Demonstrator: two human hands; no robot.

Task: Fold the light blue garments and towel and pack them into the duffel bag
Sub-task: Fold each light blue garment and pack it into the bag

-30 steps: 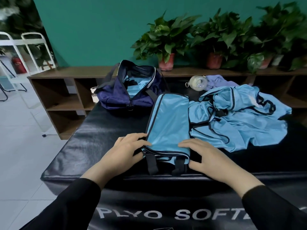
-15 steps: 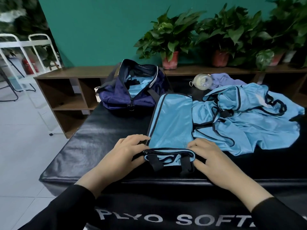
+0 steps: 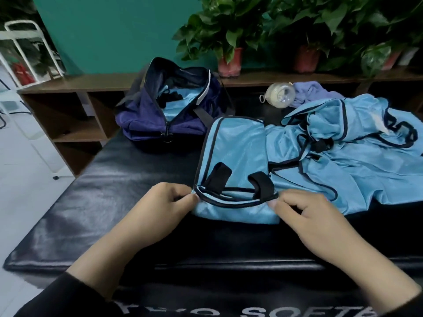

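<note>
Head view: my left hand [image 3: 158,209] and right hand [image 3: 313,218] pinch the near corners of a half-folded garment [image 3: 233,145] on the mat [image 3: 114,191]; more [image 3: 357,156] and the towel [image 3: 313,91] wait, one piece already in the bag [image 3: 146,117].

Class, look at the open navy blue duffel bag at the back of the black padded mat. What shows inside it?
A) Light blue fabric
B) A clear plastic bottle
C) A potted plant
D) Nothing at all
A: light blue fabric shows through the unzipped top of the navy blue duffel bag; the clear bottle lies outside it on the mat.
</note>
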